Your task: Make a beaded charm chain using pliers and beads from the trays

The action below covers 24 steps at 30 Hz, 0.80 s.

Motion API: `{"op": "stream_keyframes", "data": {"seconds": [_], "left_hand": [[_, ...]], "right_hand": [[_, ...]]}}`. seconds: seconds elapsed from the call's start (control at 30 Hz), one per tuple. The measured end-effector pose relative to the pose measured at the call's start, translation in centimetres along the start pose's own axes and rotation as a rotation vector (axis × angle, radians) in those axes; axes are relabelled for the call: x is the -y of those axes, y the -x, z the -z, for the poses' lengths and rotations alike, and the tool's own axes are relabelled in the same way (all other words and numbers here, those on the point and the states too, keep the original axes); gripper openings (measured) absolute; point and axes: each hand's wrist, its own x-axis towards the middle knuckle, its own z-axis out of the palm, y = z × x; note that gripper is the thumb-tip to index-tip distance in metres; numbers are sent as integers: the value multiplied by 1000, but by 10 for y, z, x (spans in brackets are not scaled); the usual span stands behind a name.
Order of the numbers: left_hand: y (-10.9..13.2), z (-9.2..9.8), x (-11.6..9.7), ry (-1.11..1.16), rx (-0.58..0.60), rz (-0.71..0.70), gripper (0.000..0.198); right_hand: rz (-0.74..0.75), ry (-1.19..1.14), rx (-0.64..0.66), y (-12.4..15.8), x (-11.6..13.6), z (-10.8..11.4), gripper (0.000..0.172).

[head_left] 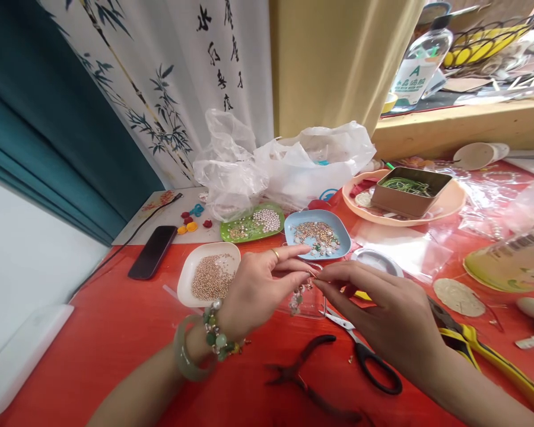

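My left hand (pixel 260 279) and my right hand (pixel 382 299) meet fingertip to fingertip over the red table. Both are closed in a pinch. At their fingertips a thin gold-coloured piece (pixel 312 274) shows, too small to make out fully. Below the left fingers hangs a strand of beads (pixel 296 301) in green, white and gold. A clear shallow tray (pixel 309 312) lies beneath it. Just behind the fingertips is a blue dish (pixel 344 238) with mixed gold, green and white beads. A white dish (pixel 183 283) of small gold beads sits beside the left hand.
Scissors (pixel 360 344) and dark-handled pliers (pixel 293 373) lie in front; yellow-handled pliers (pixel 469 338) are at right. Behind stand a green dish (pixel 231 236), plastic bags (pixel 311 166) and a tin (pixel 400 200) on a peach tray (pixel 454 204). A phone (pixel 153 252) lies left.
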Motion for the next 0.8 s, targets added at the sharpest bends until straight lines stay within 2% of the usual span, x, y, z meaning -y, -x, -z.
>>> {"op": "stream_keyframes", "data": {"seconds": [0.47,0.7,0.8], "left_hand": [[1,0,0,-100,10,-32,35],[4,-1,-3,-332,-21,-210,33],[4,-1,-4,-366,-33,-240,32]], "right_hand": [[-2,-2,33,0,1,1,7],[-38,-12,61,-2,1,3,10],[-4,47,31,0,1,2,10]]}}
